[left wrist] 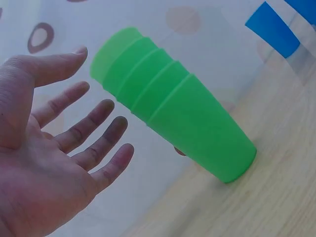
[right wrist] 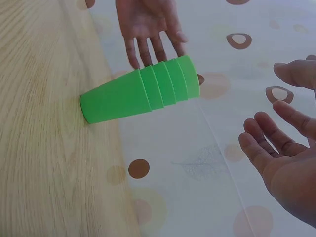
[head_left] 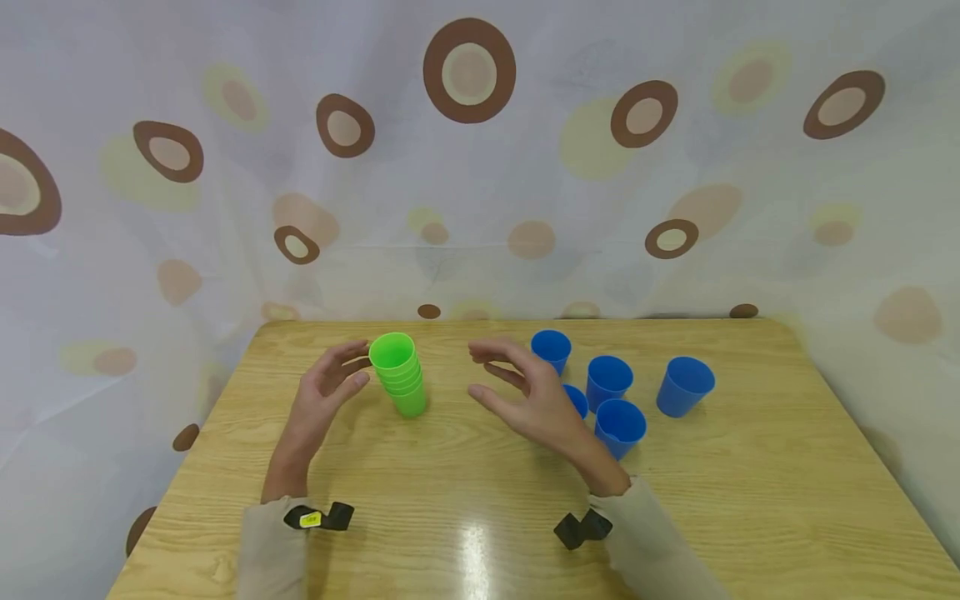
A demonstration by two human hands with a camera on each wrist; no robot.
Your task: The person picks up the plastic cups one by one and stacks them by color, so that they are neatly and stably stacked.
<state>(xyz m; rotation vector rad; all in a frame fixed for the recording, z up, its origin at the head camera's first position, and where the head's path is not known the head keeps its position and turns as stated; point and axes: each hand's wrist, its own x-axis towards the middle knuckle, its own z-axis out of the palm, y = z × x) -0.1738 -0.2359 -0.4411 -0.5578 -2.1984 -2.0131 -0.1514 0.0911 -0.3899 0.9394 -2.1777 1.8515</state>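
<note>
A stack of nested green cups (head_left: 405,385) stands upright on the wooden table, mouths up. Just left of it is my left hand (head_left: 321,398), its fingers spread and relaxed; the left wrist view shows a gap between the fingertips and the stack (left wrist: 197,128). My right hand (head_left: 536,402) hovers to the right of the stack, fingers loosely bent, holding nothing. In the right wrist view the green stack (right wrist: 121,98) lies between both hands, apart from my right hand (right wrist: 291,153). Several blue cups stand singly beyond and beside my right hand, one partly hidden by it.
Among the blue cups, one (head_left: 684,387) stands farthest right, another (head_left: 551,350) at the back, and one (head_left: 619,427) close to my right wrist. The wooden table (head_left: 420,500) ends at a patterned cloth (head_left: 480,192) behind it.
</note>
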